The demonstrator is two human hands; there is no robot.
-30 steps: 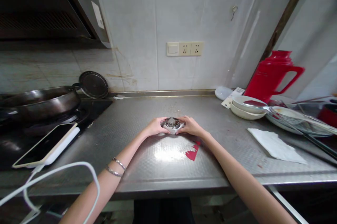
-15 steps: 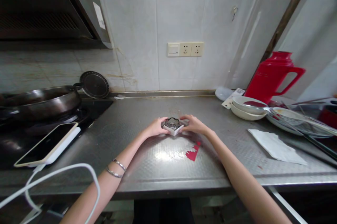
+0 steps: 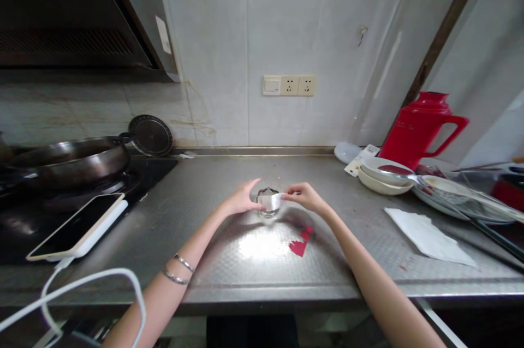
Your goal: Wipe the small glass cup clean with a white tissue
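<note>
A small clear glass (image 3: 268, 214) with a dark wavy rim stands on the metal counter (image 3: 213, 173), and a white strip (image 3: 269, 202) lies across its near side. My right hand (image 3: 305, 197) pinches the strip's right end beside the glass. On the other side, my left hand (image 3: 242, 198) has thumb and fingers spread apart, the thumb reaching to the strip's left end. A torn red piece (image 3: 300, 241) lies flat on the counter, nearer to me than the glass.
At left, a phone (image 3: 77, 225) with a white cable (image 3: 94, 277) lies by a pan (image 3: 73, 162) on the stove. To the right are a white napkin (image 3: 428, 236), stacked bowls (image 3: 385, 184), a plate (image 3: 450, 206) and a red thermos (image 3: 417, 130).
The white strip, folded to a point in front of the glass before, now lies smoother across it. My left fingers have opened away from the glass, and my right fingers have closed on the strip's end.
</note>
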